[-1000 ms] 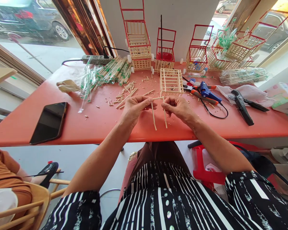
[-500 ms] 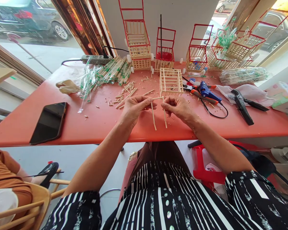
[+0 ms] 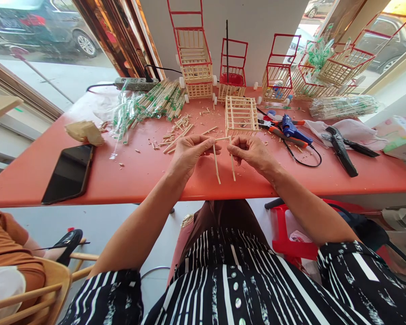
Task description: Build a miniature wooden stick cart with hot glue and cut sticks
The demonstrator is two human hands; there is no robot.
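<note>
Between my two hands, above the table's front edge, hangs a three-sided frame of thin wooden sticks (image 3: 217,168), its two longer legs pointing towards me. My left hand (image 3: 188,152) pinches its left corner with thumb and fingers. At the right corner, my right hand (image 3: 252,151) pinches the other leg near the joint. Just beyond the fingers stands a small slatted box of wooden sticks (image 3: 241,115). Cut stick pieces (image 3: 181,133) lie scattered behind my left hand.
On the orange table (image 3: 138,183) lie a phone (image 3: 68,173), a crumpled brown wrapper (image 3: 84,132), wrapped sticks (image 3: 159,101), a blue glue gun (image 3: 291,128), pliers (image 3: 287,136) and a black-handled tool (image 3: 341,151). Red-trimmed stick carts (image 3: 198,67) line the back. Someone sits at left.
The brown wrapper at the left has shifted left and towards me, against the phone's far end, uncovering some stick bits. My hands and the stick frame stay in place.
</note>
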